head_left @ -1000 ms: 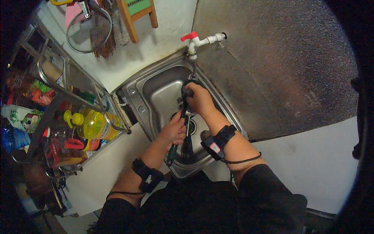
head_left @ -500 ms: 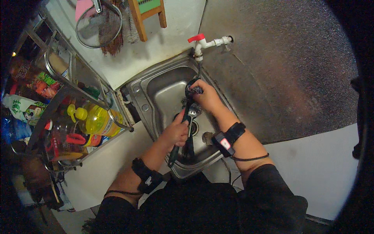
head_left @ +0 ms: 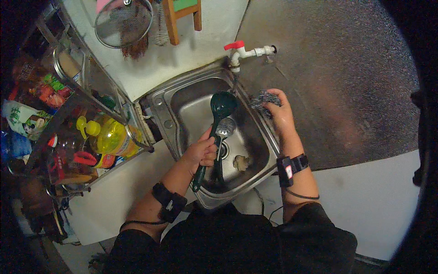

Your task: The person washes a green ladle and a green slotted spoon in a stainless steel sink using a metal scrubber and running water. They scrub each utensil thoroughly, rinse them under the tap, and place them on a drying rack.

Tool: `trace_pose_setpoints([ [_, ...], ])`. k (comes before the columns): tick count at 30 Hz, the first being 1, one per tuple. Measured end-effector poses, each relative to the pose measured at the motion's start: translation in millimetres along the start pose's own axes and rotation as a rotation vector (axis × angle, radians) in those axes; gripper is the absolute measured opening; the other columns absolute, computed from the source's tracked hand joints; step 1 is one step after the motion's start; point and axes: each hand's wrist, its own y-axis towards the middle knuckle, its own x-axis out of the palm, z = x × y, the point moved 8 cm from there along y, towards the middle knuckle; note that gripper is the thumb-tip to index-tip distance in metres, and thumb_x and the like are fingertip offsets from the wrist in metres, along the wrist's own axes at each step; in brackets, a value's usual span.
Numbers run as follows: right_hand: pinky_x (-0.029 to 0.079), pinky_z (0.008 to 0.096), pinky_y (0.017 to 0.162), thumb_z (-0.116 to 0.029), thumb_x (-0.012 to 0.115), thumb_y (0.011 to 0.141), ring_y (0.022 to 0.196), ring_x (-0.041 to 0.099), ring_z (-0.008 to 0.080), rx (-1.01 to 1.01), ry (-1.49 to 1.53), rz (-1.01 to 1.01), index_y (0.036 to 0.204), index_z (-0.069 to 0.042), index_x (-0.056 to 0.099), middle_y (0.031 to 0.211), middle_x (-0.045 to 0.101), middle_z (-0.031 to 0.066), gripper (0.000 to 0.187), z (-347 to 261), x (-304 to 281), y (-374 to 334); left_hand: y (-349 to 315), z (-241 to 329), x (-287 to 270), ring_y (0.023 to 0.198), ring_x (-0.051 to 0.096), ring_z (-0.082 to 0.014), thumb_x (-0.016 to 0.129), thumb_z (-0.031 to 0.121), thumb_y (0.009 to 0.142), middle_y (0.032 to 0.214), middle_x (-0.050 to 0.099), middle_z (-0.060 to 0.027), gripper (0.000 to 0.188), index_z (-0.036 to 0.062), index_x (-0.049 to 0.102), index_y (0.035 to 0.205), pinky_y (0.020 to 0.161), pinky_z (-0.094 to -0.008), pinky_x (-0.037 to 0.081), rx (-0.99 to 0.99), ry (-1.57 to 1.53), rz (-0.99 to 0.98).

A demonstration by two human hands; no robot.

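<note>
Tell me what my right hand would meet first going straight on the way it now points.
Your right hand, holding a grey wiry scrubber, would probably meet the white, red-levered plastic tap; depth is unclear, so the mottled grey wall could come first.

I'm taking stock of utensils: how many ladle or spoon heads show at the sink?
2: the head of the green ladle, gripped by the left hand over the sink, and a metal spoon head just below it in the picture. Others may be hidden.
</note>
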Motion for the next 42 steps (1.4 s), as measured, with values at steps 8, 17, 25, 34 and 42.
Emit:
trace_pose_setpoints([
  [8,0.042,0.0365,0.075,0.000,0.056,0.063,0.087,0.053,0.0339,-0.450,-0.734,0.090,0.095,-0.007,0.051,0.093,0.056,0.0167,0.033,-16.3,86.7,-26.4,2.9,-14.4,37.2,0.042,0.026,-0.0053,0.038,0.018,0.088,0.058,0.030,0.0049,0.052,0.0322,0.014,0.132,0.034,-0.0192,0.023,-0.012,0.119,0.035],
  [17,0.043,0.0343,0.073,-0.004,0.058,0.063,0.083,0.056,0.0320,-0.110,-0.533,-0.447,0.089,-0.007,0.054,0.084,0.059,0.0164,0.027,43.8,109.2,-12.0,-11.7,-11.9,16.6,0.042,0.029,-0.0042,0.037,0.014,0.085,0.056,0.029,0.0061,0.041,0.0189,0.036,0.126,0.036,-0.0188,0.024,-0.032,0.438,0.152],
  [25,0.043,0.0261,0.069,0.002,0.053,0.066,0.077,0.054,0.0168,0.040,-0.340,-0.215,0.096,-0.006,0.049,0.088,0.055,0.0051,0.031,44.6,49.0,-13.9,-4.4,8.6,-11.3,0.038,0.026,-0.0034,0.036,0.012,0.084,0.054,0.029,0.0074,0.041,0.0196,0.035,0.125,0.033,-0.0185,0.023,0.138,0.325,0.106],
  [34,0.049,0.0271,0.057,-0.010,0.055,0.080,0.072,0.058,0.0184,0.443,0.708,0.022,0.100,-0.003,0.047,0.089,0.057,0.0089,0.022,72.6,91.6,-61.3,-15.8,13.9,20.2,0.040,0.027,-0.0043,0.034,0.018,0.090,0.059,0.031,0.0041,0.044,0.0259,0.019,0.130,0.034,-0.0184,0.024,0.165,0.345,0.104],
  [42,0.046,0.0290,0.057,-0.010,0.059,0.077,0.068,0.056,0.0172,0.424,0.612,-0.008,0.096,-0.004,0.049,0.078,0.056,0.0066,0.022,74.0,126.0,-58.1,-15.6,-4.0,6.5,0.040,0.029,-0.0052,0.038,0.027,0.090,0.058,0.033,0.0048,0.028,0.0217,0.030,0.116,0.034,-0.0195,0.025,0.060,0.406,0.332],
])
